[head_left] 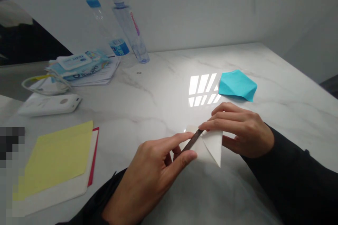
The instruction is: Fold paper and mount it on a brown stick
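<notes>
A white sheet of paper [214,143] with folded, pointed flaps lies on the table in front of me. Across it runs a thin, dark, flat strip [192,140], slanting up to the right; it may be a ruler. My left hand [161,168] grips the strip's lower end, index finger on the far side and thumb on the near side. At the upper end, the fingertips of my right hand [240,126] close on the strip, and its thumb is partly hidden by the paper's right edge.
A folded turquoise paper piece [237,85] lies beyond my right hand. Yellow paper [60,158] tops white and red sheets at left. Behind them are a white power bank [50,104] with a cable, a wipes pack [79,65] on papers, and two plastic bottles [132,31] by the wall.
</notes>
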{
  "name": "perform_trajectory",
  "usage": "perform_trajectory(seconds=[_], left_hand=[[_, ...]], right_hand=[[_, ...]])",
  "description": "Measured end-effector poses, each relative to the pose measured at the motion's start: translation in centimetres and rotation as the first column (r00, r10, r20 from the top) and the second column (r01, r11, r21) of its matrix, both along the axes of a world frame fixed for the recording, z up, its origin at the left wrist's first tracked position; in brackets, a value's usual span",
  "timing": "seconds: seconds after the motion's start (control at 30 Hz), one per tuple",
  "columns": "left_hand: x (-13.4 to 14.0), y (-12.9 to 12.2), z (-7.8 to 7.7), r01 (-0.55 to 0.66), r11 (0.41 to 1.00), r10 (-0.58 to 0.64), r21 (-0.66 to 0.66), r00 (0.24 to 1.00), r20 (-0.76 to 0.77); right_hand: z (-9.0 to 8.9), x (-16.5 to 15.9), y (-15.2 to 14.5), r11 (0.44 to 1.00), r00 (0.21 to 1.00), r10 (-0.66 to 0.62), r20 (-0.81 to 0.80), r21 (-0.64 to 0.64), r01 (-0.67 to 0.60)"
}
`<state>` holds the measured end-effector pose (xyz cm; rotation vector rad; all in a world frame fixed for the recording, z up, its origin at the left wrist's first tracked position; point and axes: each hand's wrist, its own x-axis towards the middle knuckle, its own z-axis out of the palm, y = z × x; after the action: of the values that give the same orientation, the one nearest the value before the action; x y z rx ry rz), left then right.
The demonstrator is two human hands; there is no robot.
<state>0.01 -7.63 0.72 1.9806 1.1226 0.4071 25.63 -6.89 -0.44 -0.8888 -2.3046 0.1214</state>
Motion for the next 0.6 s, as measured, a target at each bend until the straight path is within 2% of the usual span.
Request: perform_trajectory(seconds=[0.13, 0.4, 0.6], left_hand=[[-0.11, -0.01, -0.08, 0.032, 0.999, -0.032, 0.025, 0.999, 0.011], [0.37, -0.11, -0.04, 0.037, 0.985, -0.024, 0.167, 0.997, -0.079], [0.53, -0.22, 0.27, 0.026, 0.984, -0.012, 0.176, 0.996, -0.084]], right_hand=[[0.1, -0.15, -0.02, 1.0, 1.0, 0.0, 0.008, 0.012, 0.0], [0.3, -0.27, 0.0, 1.0, 1.0, 0.001, 0.029, 0.013, -0.001], [0.2, -0.31, -0.02, 1.0, 1.0, -0.001, 0.03, 0.028, 0.0]])
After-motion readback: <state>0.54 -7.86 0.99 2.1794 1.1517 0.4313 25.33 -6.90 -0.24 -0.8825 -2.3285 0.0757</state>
